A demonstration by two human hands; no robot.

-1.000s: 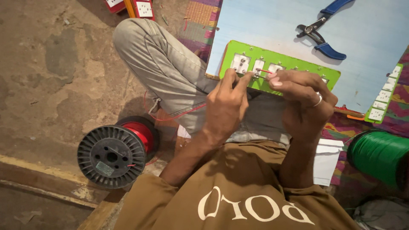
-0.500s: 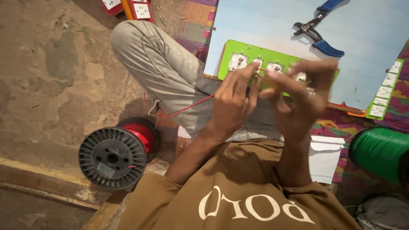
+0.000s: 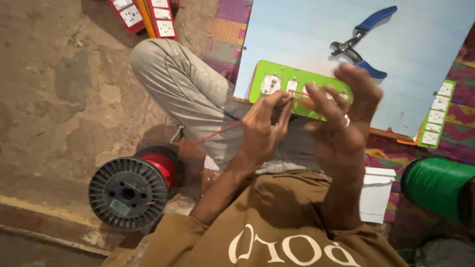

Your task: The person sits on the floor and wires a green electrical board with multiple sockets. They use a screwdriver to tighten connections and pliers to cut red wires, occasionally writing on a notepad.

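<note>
A green switch plate [image 3: 277,84] with white sockets rests on my lap at the edge of a pale blue board [image 3: 307,34]. My left hand [image 3: 264,128] pinches a thin red wire [image 3: 217,132] against the plate's lower edge. The wire trails down left toward a black spool of red wire [image 3: 131,190] on the floor. My right hand [image 3: 341,118], with a ring on one finger, is blurred; its fingers are spread over the plate's right part, and the thumb and forefinger pinch the wire's far end.
Blue-handled pliers [image 3: 361,42] lie on the board. A green wire spool [image 3: 438,185] sits at the right. Another green socket strip [image 3: 435,116] lies at the board's right edge, red socket strips [image 3: 143,15] on the concrete floor at top left. White paper [image 3: 376,195] lies by my right knee.
My right hand has lifted and spread its fingers above the plate. My left hand stays pinched on the red wire, which now runs taut toward the spool.
</note>
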